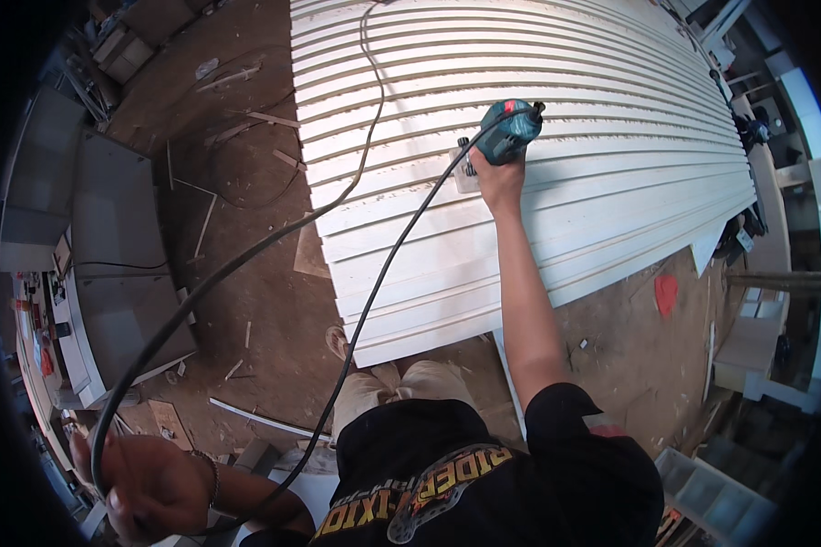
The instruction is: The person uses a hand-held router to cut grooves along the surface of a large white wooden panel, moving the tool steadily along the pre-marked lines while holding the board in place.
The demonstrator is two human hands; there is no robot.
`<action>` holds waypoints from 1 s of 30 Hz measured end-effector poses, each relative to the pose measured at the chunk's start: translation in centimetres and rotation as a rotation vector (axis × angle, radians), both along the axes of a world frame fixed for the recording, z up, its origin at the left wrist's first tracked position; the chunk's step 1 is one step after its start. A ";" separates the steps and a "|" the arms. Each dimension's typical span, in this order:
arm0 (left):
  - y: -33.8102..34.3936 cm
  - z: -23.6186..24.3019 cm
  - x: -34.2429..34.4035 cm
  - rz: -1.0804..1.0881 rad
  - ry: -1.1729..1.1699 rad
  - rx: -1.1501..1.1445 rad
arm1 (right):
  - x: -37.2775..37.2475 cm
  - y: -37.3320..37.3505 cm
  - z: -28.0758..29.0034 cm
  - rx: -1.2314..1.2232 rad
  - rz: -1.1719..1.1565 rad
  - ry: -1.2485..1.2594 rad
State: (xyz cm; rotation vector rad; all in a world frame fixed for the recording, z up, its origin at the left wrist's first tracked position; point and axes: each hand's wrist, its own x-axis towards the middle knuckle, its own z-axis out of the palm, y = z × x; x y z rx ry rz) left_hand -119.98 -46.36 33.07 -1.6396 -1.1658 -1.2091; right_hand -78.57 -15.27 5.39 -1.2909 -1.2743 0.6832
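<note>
My right arm is stretched out over a large white panel (374, 251) cut with many parallel grooves. My right hand (499, 185) is closed round a teal trim router (509, 137), whose clear base (466, 173) rests on the panel. At the lower left, my left hand (160, 488) is raised close to the camera, its fingers curled round a black power cord (231, 261). One run of the cord crosses the panel toward the far edge; another run (388, 260) rises from near my body to the router. Wood dust and shavings lie along the grooves.
Grey cabinet boxes (114, 219) stand on the left. Wood offcuts (237, 128) and thin strips litter the brown floor. A red scrap (666, 294) lies right of the panel. Benches and a white drawer-like unit (716, 497) line the right side. The panel's near edge is by my legs.
</note>
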 end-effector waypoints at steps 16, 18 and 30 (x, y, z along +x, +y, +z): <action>13.9 -16.3 22.4 -0.466 -0.360 -1.170 | 13.4 3.8 0.4 0.018 -0.153 0.108; 16.2 -19.1 25.0 -0.525 -0.522 -1.272 | 15.0 4.6 0.3 0.056 -0.182 0.103; 31.3 -27.4 33.1 -0.341 -0.088 -1.156 | 26.0 8.0 0.7 0.023 -0.265 0.027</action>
